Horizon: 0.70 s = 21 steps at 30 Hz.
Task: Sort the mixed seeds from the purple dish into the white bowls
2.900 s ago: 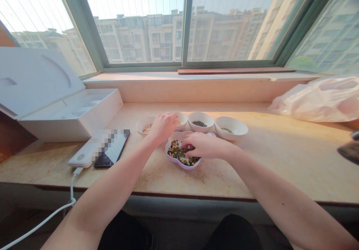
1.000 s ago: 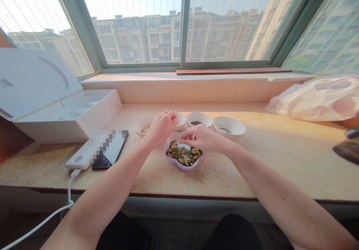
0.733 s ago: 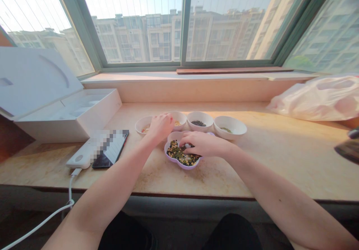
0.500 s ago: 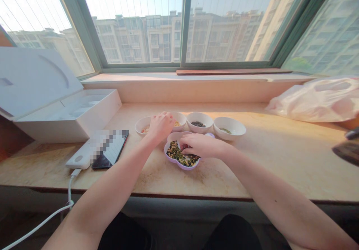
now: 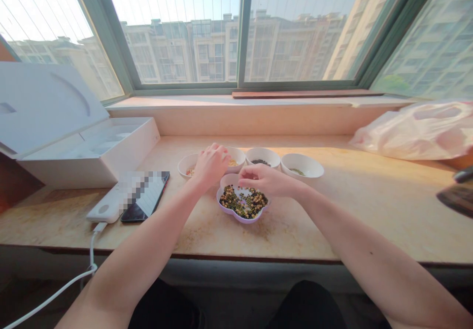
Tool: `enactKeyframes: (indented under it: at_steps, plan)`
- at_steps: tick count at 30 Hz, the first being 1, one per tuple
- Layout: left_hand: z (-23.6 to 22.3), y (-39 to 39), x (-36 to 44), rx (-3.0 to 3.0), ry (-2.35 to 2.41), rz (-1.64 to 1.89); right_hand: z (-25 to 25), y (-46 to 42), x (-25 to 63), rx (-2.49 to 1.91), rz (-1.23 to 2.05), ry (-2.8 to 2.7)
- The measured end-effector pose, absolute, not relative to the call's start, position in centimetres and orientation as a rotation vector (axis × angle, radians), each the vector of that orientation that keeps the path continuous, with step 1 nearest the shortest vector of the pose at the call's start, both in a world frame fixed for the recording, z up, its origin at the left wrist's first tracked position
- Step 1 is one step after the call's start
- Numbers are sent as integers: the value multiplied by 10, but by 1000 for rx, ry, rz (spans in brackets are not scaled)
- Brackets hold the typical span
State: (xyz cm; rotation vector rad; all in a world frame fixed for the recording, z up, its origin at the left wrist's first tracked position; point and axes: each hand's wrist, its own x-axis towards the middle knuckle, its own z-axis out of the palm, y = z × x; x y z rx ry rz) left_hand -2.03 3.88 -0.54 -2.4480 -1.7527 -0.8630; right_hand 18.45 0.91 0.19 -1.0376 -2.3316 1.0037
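A lilac flower-shaped dish (image 5: pixel 242 219) in front of me holds mixed beans (image 5: pixel 236 203) in black, green and tan. My right hand (image 5: pixel 264 179) is over the dish's far right part, fingers pinched; whatever is between the fingertips is too small to name. My left hand (image 5: pixel 213 164) hangs over the gap between the two left bowls, fingers bent together and their tips hidden. Behind the dish stand the leftmost white bowl (image 5: pixel 184 167) with reddish and pale bits, a second bowl (image 5: pixel 239 156) with yellowish beans, a bowl (image 5: pixel 271 157) of black beans, and a bowl (image 5: pixel 309 167) with green beans.
An open white box (image 5: pixel 92 154) stands at the left. Before it lie a white power bank (image 5: pixel 103 210) with a cable (image 5: pixel 70 282) and a black phone (image 5: pixel 150 203). A plastic bag (image 5: pixel 417 131) and a dark object (image 5: pixel 456 198) are at the right.
My right hand dipped among the beans, then lifted and moved toward the dish's far side with its fingers pinched. My left hand stays over the left bowls, shifting slightly.
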Motion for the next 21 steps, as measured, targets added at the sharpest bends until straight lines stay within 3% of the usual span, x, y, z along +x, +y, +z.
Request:
enactKeyframes:
  at_steps: [6, 10, 13, 18, 21]
  plan:
    - [1, 22, -16, -2658, -1522, -925, 5, 17, 195, -880, 1513, -1848]
    - [6, 8, -12, -2902, -1265, -608, 9, 18, 197, -888, 1550, -1797]
    - [9, 0, -11, -3057, -1087, -311, 14, 19, 205, -1018, 1310, -1936]
    - [11, -2, -13, -3216, -1039, -68, 26, 29, 238, -1566, 338, -2185]
    - [10, -1, -12, -3242, -1055, -17, 30, 40, 264, -1793, 210, -2214]
